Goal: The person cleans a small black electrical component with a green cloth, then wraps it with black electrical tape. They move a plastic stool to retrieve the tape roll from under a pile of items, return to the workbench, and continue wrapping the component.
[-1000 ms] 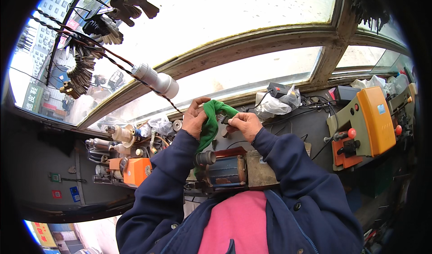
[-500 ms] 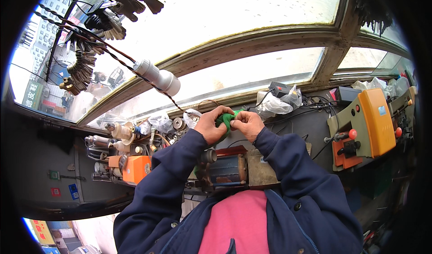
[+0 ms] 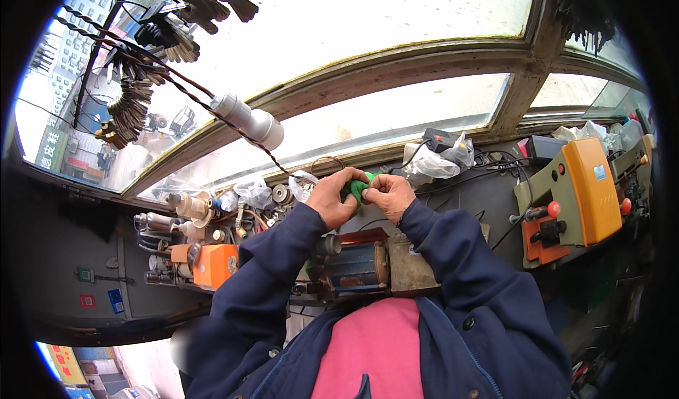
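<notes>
Near the middle of the view, my left hand (image 3: 332, 197) and my right hand (image 3: 391, 199) are closed on a bunched green cloth (image 3: 357, 189), close together with fingertips almost touching. Whatever lies inside the cloth is hidden by it and my fingers. Just below my hands is a bench machine with a dark blue cylindrical motor (image 3: 353, 268) and a grey round fitting (image 3: 327, 245) on its left end, between my forearms.
An orange-and-grey machine (image 3: 587, 190) stands right; an orange-cased machine (image 3: 216, 264) and metal parts sit left. Plastic bags (image 3: 424, 164) and cables line the window ledge. A white lamp holder (image 3: 258, 126) on twisted wires and key bunches (image 3: 127, 109) hang above.
A second ago the green cloth hung long, with a small dark piece showing at my right fingers. My left hand has since moved right and down, and the cloth is bunched, hiding that piece.
</notes>
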{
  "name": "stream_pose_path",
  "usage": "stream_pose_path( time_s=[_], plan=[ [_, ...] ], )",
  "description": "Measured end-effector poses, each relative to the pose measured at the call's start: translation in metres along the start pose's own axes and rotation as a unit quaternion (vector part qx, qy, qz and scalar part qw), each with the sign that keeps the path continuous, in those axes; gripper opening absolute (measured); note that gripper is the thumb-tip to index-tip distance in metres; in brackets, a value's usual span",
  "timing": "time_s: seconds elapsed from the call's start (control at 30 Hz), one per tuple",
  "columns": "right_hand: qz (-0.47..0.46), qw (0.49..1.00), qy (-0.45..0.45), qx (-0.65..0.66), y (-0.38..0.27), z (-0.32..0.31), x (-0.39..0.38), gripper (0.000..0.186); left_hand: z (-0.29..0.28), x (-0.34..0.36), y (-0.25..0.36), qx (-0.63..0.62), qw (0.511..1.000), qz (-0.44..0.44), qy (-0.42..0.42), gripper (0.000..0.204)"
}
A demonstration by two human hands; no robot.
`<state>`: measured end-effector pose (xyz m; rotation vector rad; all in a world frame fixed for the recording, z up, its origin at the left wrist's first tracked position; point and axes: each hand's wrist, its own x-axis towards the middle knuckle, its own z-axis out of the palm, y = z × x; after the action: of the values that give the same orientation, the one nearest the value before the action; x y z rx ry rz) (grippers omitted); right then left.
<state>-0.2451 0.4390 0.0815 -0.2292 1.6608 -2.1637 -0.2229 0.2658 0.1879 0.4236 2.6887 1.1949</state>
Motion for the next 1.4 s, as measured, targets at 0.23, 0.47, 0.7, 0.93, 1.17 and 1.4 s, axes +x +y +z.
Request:
stream_pose_path(
  time_s=[0.23, 0.47, 0.7, 0.93, 1.17, 1.4],
  plan=[
    [0.026, 0.998, -0.055, -0.006, -0.001, 0.001, -0.002, 0.016, 0.001, 0.004, -0.016, -0.019, 0.996, -0.087, 0.022, 0.028],
    [0.075, 0.992, -0.044, 0.092, -0.001, -0.001, 0.005, 0.016, -0.008, 0.007, -0.052, -0.415, 0.890, -0.148, 0.119, 0.025],
    [0.118, 0.973, -0.007, 0.199, -0.001, -0.008, 0.013, 0.021, -0.003, -0.002, -0.037, -0.327, 0.941, -0.079, 0.037, 0.032],
    [0.158, 0.964, -0.056, 0.208, -0.003, -0.010, 0.011, 0.027, 0.001, 0.000, -0.021, -0.194, 0.981, -0.025, 0.008, 0.029],
    [0.173, 0.959, -0.102, 0.201, 0.003, -0.011, 0.014, 0.029, -0.001, 0.000, -0.031, -0.194, 0.981, -0.020, 0.019, 0.025],
    [0.185, 0.957, -0.110, 0.193, 0.003, -0.011, 0.013, 0.032, -0.005, -0.001, -0.018, -0.089, 0.996, -0.004, 0.017, 0.027]
  ],
)
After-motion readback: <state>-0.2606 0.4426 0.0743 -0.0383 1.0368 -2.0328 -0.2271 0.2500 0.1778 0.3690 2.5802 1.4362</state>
